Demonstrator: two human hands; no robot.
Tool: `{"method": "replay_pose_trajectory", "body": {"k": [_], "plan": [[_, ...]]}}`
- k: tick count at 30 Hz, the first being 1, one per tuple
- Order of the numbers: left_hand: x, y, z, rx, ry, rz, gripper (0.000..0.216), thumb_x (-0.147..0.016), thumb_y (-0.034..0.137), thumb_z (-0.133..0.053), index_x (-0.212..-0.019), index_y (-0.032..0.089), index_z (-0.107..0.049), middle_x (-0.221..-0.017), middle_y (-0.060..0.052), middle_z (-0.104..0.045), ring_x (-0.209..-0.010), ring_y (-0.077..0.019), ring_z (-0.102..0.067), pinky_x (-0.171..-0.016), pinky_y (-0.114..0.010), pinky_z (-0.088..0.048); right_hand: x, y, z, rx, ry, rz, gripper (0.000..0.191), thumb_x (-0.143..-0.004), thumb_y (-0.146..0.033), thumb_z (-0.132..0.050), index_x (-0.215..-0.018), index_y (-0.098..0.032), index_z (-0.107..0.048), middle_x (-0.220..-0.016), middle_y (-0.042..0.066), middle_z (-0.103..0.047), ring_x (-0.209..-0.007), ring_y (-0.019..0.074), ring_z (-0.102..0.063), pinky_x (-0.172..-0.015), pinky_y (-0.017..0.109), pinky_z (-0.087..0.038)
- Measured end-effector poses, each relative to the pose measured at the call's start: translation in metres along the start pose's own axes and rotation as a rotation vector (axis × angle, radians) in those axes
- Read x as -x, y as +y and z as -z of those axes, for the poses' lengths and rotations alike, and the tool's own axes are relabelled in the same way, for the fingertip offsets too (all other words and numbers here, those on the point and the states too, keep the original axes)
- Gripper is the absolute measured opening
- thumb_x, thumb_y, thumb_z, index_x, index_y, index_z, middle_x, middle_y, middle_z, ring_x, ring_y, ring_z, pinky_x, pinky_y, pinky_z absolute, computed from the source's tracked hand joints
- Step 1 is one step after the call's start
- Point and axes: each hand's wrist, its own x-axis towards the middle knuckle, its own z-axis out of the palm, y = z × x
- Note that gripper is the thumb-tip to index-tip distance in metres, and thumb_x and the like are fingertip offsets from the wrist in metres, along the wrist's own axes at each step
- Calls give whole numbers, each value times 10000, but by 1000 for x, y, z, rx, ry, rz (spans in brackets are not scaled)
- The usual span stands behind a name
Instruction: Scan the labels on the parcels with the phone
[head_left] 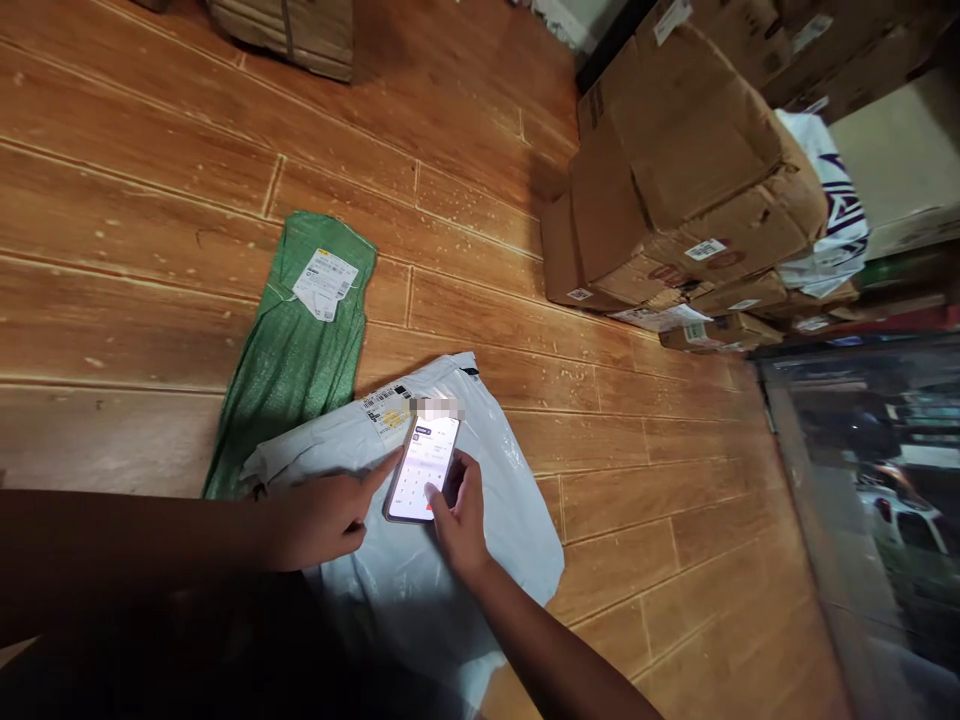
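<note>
A smartphone (421,468) with a lit keypad screen is held above a pale blue-grey mailer bag (487,470) on the wooden floor. My right hand (459,520) grips the phone from its lower right, thumb on the screen. My left hand (322,515) is mostly curled, with its index finger stretched out to touch the phone's left edge. A printed shipping label (386,405) shows on the bag just above the phone. A green mailer bag (292,350) with a white label (324,283) lies partly under the pale bag, to the left.
Worn cardboard boxes (690,170) are piled at the upper right, with small labelled parcels at their foot. A white printed bag (840,215) leans there. A glass pane (870,480) runs along the right. Another box (292,30) stands at the top.
</note>
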Motion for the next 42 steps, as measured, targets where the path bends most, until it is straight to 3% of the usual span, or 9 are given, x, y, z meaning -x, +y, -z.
{"method": "replay_pose_trajectory", "body": {"k": [6,22,28,35,39,42], "plan": [[1,7,5,-37,21,33,895,-776,187,-502,-1529,193,-19,-790,-12,-667,-668,-187,-620,-552,-264,-368,2,1,2,28,-9,34,460,-807,-306,-615,-1232,-218,-463,-1150,95,-581,-1071,274,-560,-947,495,-447],[0,-1,-1,6,13,-8,923,-782,191,-481,-1525,180,67,-739,7,-647,-652,-177,-611,-575,-247,-403,-2,-1,-7,12,64,-38,468,-765,-357,-662,-1169,-221,-468,-1087,74,-586,-998,249,-581,-874,434,-484],[-1,-5,-7,12,40,-14,911,-794,203,-481,-1525,170,62,-745,0,-643,-686,-187,-601,-610,-260,-415,-1,-3,-6,32,28,-3,618,-682,-374,-726,-1209,-224,-439,-1129,80,-573,-1049,269,-564,-896,449,-479],[-1,1,-1,-18,-16,26,907,-787,170,-478,-1530,162,40,-765,-16,-653,-675,-190,-603,-614,-271,-421,-5,-9,-18,93,168,-138,535,-674,-448,-750,-1070,-200,-489,-1032,81,-578,-946,266,-570,-830,451,-489],[-1,2,1,7,-17,24,909,-776,161,-484,-1532,169,22,-772,-14,-658,-695,-195,-608,-630,-276,-424,-5,-4,-18,59,140,-83,455,-758,-398,-671,-1121,-210,-473,-1038,74,-584,-957,252,-575,-833,430,-490],[-1,0,-2,21,0,21,908,-772,179,-491,-1532,173,6,-761,-10,-656,-675,-197,-601,-616,-278,-419,-3,-1,-11,65,90,-57,504,-740,-376,-685,-1161,-217,-458,-1071,73,-574,-988,257,-572,-861,438,-490]]}}
